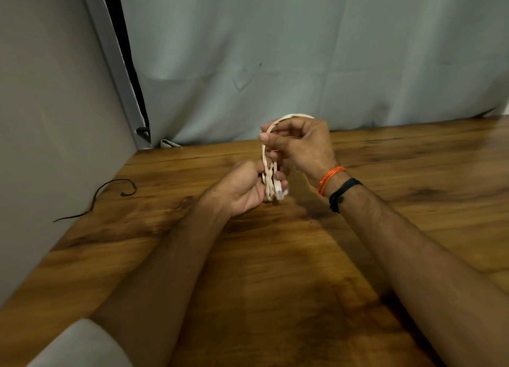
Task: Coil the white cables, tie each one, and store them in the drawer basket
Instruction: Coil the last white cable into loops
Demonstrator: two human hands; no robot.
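Both hands were raised above the wooden table (275, 256), near its far edge, and held one coiled white cable (268, 171) between them. The left hand (242, 187) gripped the lower part of the bundle, with its fingers curled round the gathered strands. The cable's connector end (279, 193) protruded below those fingers. The right hand (300, 143) pinched the upper loop, thumb and fingers closed on the strand where it arched over the top of that hand. The right wrist carried an orange thread band (329, 179) and a dark band (343, 194). A thin dark cord (110, 190) lay on the left part of the table, against a grey wall panel (55, 118). A pale curtain (303, 49) hung behind the far edge of the table.
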